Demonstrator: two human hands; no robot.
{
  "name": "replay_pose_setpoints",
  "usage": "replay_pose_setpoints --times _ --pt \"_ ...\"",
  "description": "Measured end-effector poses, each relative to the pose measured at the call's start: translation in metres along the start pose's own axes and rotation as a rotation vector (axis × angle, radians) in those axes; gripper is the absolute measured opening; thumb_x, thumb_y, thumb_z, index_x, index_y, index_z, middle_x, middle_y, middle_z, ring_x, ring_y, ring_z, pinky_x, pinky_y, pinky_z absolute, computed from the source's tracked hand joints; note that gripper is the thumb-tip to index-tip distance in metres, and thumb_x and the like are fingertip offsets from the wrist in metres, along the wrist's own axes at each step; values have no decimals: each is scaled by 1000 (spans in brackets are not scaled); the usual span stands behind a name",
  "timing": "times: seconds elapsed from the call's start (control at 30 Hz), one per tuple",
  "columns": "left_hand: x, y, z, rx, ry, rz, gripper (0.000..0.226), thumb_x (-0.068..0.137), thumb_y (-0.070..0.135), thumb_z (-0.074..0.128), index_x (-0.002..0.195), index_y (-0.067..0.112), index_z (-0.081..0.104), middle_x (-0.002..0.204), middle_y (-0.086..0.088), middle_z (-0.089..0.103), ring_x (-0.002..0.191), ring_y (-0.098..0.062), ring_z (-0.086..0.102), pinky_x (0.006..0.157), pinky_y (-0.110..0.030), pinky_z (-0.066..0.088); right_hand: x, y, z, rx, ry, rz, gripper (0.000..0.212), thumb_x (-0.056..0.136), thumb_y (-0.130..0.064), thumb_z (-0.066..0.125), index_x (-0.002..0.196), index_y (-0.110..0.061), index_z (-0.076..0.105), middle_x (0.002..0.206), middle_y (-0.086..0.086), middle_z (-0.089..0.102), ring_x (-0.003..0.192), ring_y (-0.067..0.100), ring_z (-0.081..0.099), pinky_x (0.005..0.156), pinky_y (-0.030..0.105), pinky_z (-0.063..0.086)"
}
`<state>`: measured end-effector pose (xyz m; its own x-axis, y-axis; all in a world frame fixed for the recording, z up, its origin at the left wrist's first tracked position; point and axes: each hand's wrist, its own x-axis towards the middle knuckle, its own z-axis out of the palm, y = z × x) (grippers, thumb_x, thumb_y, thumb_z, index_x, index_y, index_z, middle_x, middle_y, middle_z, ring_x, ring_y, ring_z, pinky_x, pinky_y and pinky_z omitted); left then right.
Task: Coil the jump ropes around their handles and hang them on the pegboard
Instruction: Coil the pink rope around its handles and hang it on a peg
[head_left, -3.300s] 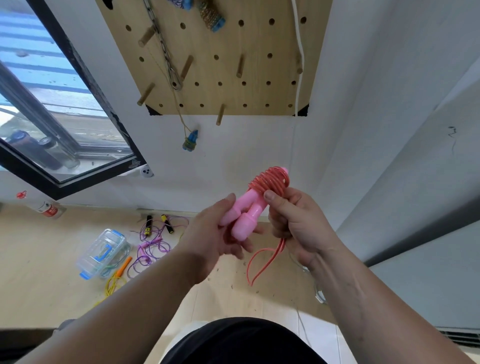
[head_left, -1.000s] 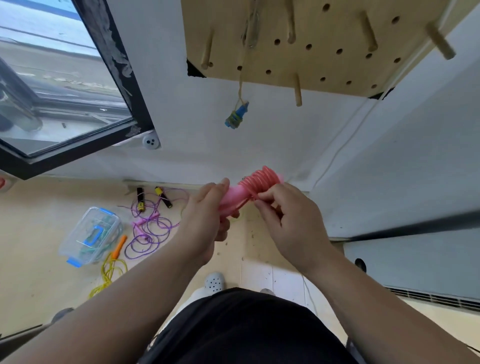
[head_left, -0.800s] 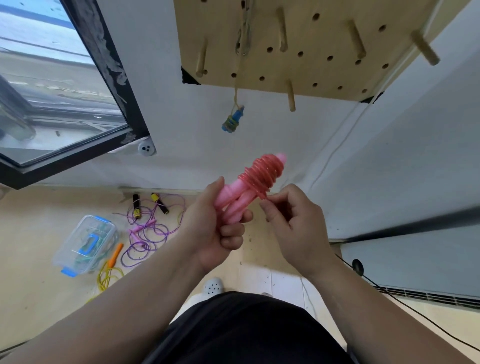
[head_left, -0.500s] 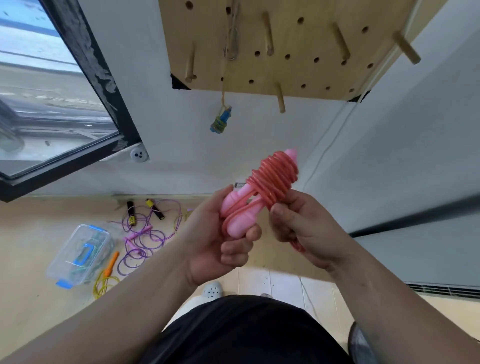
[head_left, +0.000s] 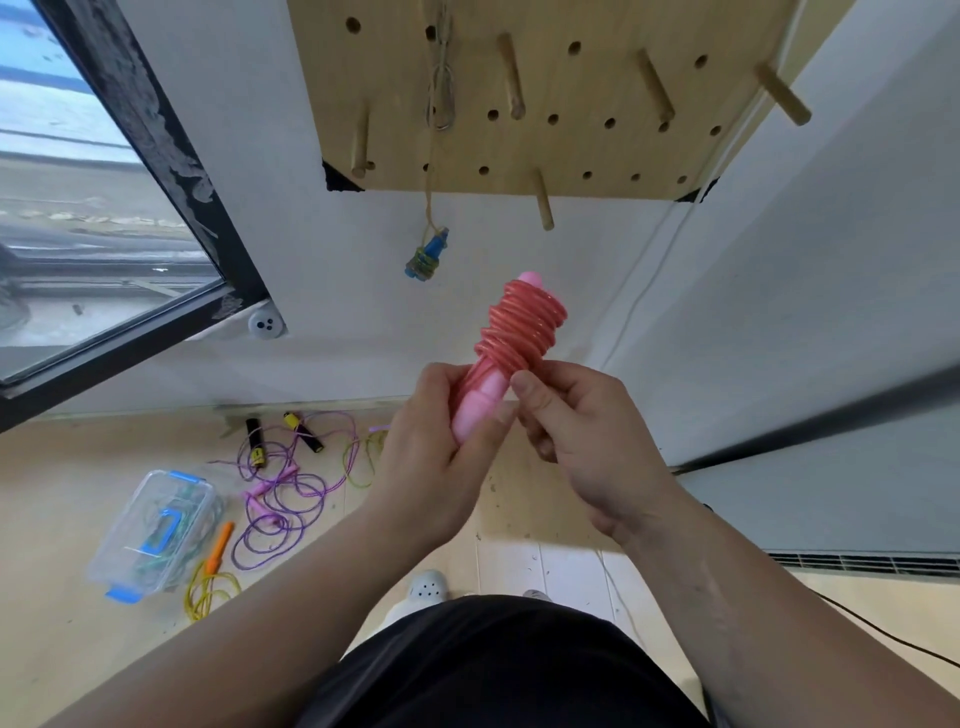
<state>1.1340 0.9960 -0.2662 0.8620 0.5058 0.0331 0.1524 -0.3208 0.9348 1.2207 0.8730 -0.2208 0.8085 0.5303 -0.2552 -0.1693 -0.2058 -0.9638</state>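
A pink jump rope (head_left: 519, 332) is wound in tight coils around its two pink handles, tip pointing up toward the wall. My left hand (head_left: 441, 452) grips the lower ends of the handles. My right hand (head_left: 576, 421) pinches the rope at the bottom of the coil with thumb and fingers. Above hangs the wooden pegboard (head_left: 587, 104) with several wooden pegs; a blue-handled coiled rope (head_left: 427, 254) dangles from it on a cord.
On the floor at left lie a loose purple rope (head_left: 280, 499) with black handles (head_left: 255, 447), a yellow rope with an orange handle (head_left: 213, 566), and a clear plastic box with blue clips (head_left: 156, 530). A window (head_left: 93, 208) fills the upper left. A white cable (head_left: 660, 270) runs down the wall.
The loose tail of pink rope that hung below my right hand is gone; it is now wound onto the handles. The bundle has tipped more upright and the view has tilted toward the pegboard.
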Motion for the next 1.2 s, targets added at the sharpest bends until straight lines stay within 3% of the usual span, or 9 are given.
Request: replay_pose_setpoints --times 0.1,0.23,0.43,0.6,0.77,0.9,1.03,1.1,1.2 --pt "2 8 -3 -330 -3 -55 30 91 52 50 98 24 49 80 -10 65 54 -13 46 49 -31 38 -2 -5 0 75 -29 -4 13 96 -11 64 106 -5 71 67 5 65 54 14 49 53 26 41" --pt "4 25 -4 -815 -56 -323 30 95 38 46 99 8 44 72 -18 59 42 -15 29 48 -28 20 -1 -1 -4 149 86 -35 22 88 -4 71 88 11 55 64 10 68 48 12 52 47 23 42" --pt "5 34 -12 -1235 -317 -606 51 90 55 42 84 12 69 71 -13 56 33 -9 26 41 -19 16 -7 5 -12 452 -57 2 23 75 -20 73 67 -15 52 65 7 65 50 13 47 49 21 39" --pt "4 34 -18 -1403 -354 -721 56 96 54 36 86 12 71 69 -13 55 27 -7 30 36 -17 14 -6 9 -19 508 -175 -26 33 64 -35 92 69 -21 63 104 -3 68 75 14 60 63 24 45" --pt "2 45 -17 -1403 -379 -796 52 86 47 45 95 -1 62 72 -19 67 28 -9 35 35 -15 18 3 15 -23 619 -205 16 44 70 -37 90 82 -12 55 96 6 61 76 16 58 74 34 38" --pt "4 45 -17 -1395 -388 -864 51 91 47 45 97 -1 63 81 -22 71 31 -12 40 33 -15 27 5 14 -18 632 -196 61 51 67 -38 92 91 -10 57 99 10 66 93 22 66 89 37 48" --pt "8 47 -22 -1347 -413 -824 54 97 47 39 102 0 67 86 -24 73 34 -17 46 36 -17 35 9 7 -8 769 -132 82 81 72 -36 89 132 0 48 102 16 58 75 16 66 78 32 56" --pt "10 49 -24 -1124 -410 -721 55 100 44 37 89 5 74 80 -24 72 36 -24 51 39 -21 37 10 5 -1 763 -45 106 73 86 -34 71 139 9 44 107 20 65 84 23 70 78 35 60" --pt "14 34 -22 -541 -222 -487 53 105 39 38 77 6 68 71 -21 70 46 -31 56 48 -33 41 11 5 5 732 49 185 59 100 -27 54 139 15 39 127 32 62 114 41 64 97 46 56"
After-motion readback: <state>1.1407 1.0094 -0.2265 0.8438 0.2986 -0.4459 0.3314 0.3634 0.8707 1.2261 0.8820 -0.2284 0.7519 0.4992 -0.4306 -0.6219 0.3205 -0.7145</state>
